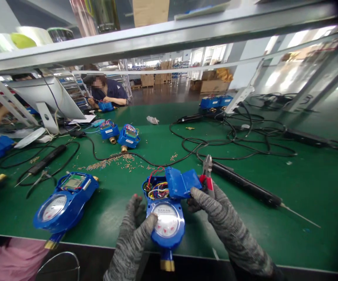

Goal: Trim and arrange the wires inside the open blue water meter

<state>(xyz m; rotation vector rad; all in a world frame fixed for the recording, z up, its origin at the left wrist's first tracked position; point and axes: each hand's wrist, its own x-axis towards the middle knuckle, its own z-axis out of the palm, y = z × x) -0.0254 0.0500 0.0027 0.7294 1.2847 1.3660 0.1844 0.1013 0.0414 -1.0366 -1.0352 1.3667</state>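
Note:
A blue water meter point(166, 222) with a white dial lies at the bench's near edge, brass fitting toward me. Coloured wires point(157, 189) show in its opened upper compartment. My left hand point(135, 226), in a grey knit glove, grips the meter's left side with the thumb on the dial rim. My right hand point(216, 210), gloved too, holds the blue lid point(183, 182) of the compartment and also red-handled pliers point(207, 171), jaws pointing up.
A second blue meter point(65, 203) lies at the left. A black electric screwdriver point(248, 187) lies right of my hand. Small screws point(110, 162), cables point(233, 136), two open meter modules point(122, 134) and a monitor point(44, 97) sit farther back. A person works behind.

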